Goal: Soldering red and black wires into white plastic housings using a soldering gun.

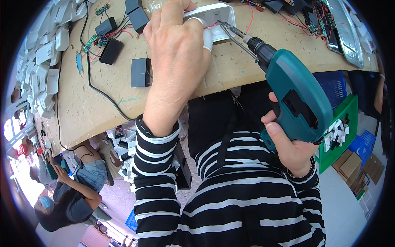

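Teal pistol-grip tool [302, 88]: right of centre. Left hand [177, 53], upper middle, grips white casing [229, 16], top centre; right hand [290, 146] wraps tool handle. Red wire [211, 25] inside, tip [225, 25] at its end. I'd pin casing, steady tip.

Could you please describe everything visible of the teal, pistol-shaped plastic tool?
The teal, pistol-shaped plastic tool has a black collar, a slim metal tip and a thin metal tube beside it. A dark opening shows in its side. The right hand grips it. It slants with its nose toward the upper left, the tip by a red wire at the open white plastic box; whether they touch is unclear.
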A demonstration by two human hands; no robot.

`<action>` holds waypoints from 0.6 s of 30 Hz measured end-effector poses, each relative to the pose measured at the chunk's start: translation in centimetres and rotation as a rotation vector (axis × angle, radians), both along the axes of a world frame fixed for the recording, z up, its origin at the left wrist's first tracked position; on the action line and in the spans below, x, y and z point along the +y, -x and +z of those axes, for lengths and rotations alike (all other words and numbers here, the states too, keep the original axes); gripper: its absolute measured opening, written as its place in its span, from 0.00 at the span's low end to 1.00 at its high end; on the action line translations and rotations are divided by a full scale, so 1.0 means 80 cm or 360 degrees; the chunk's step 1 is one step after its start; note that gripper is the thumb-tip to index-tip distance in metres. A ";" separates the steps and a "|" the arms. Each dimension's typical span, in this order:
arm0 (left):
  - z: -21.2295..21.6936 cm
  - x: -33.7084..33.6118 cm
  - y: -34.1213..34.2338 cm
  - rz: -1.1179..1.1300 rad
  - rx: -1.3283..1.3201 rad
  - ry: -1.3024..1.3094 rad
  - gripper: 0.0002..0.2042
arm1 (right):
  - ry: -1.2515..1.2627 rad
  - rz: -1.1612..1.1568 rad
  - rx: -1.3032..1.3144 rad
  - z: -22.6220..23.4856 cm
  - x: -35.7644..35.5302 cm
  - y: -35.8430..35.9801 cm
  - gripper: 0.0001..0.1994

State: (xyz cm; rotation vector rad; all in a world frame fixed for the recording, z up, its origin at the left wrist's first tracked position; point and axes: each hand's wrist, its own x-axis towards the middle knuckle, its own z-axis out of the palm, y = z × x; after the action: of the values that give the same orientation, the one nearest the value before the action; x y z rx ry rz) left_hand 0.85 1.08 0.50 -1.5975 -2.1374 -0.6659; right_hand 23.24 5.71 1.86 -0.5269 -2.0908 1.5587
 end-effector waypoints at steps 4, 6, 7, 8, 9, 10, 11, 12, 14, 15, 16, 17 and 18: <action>-0.001 0.000 0.001 -0.0008 0.0001 -0.0007 0.03 | 0.0019 -0.0048 0.0009 0.000 -0.001 0.000 0.26; 0.000 0.001 0.000 -0.0011 0.0002 0.0001 0.03 | -0.0042 -0.0035 -0.0042 -0.001 0.000 -0.002 0.27; 0.001 0.000 0.000 -0.0005 -0.0005 -0.0001 0.03 | -0.0041 -0.0033 -0.0040 0.000 0.000 -0.002 0.27; 0.002 0.000 -0.001 0.0000 -0.0011 -0.0003 0.03 | -0.0029 -0.0027 -0.0029 0.001 0.000 -0.003 0.27; 0.002 -0.001 -0.001 0.0001 -0.0011 -0.0003 0.03 | -0.0018 -0.0022 -0.0018 0.001 0.000 -0.003 0.27; 0.002 -0.001 0.000 0.0001 -0.0013 0.0002 0.03 | -0.0018 -0.0021 -0.0017 0.002 0.000 -0.004 0.27; 0.001 -0.001 0.000 0.0001 -0.0015 0.0007 0.03 | -0.0052 -0.0023 -0.0031 0.002 0.001 -0.005 0.28; 0.001 -0.001 0.000 0.0002 -0.0014 0.0006 0.03 | -0.0086 -0.0026 -0.0044 0.003 0.001 -0.007 0.28; 0.001 -0.001 -0.001 -0.0003 0.0004 -0.0007 0.04 | -0.0062 -0.0009 -0.0033 0.001 -0.001 -0.012 0.29; 0.001 0.000 -0.001 -0.0002 0.0004 -0.0008 0.04 | -0.0038 0.0006 -0.0025 0.000 0.000 -0.014 0.29; 0.001 0.001 -0.001 -0.0004 -0.0005 -0.0006 0.04 | -0.0039 0.0007 -0.0025 0.001 0.003 -0.016 0.29; 0.001 0.001 -0.001 -0.0006 -0.0015 -0.0004 0.04 | -0.0080 0.0070 -0.0014 0.002 0.006 -0.018 0.30; 0.001 0.001 -0.001 -0.0005 -0.0014 -0.0004 0.04 | -0.0119 0.0133 -0.0001 0.002 0.007 -0.019 0.31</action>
State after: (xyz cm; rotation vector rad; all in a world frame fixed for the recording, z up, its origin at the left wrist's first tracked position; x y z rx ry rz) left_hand 0.96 1.19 0.54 -1.6000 -2.1400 -0.6775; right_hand 24.75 6.28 2.05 -0.4186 -2.1879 1.5189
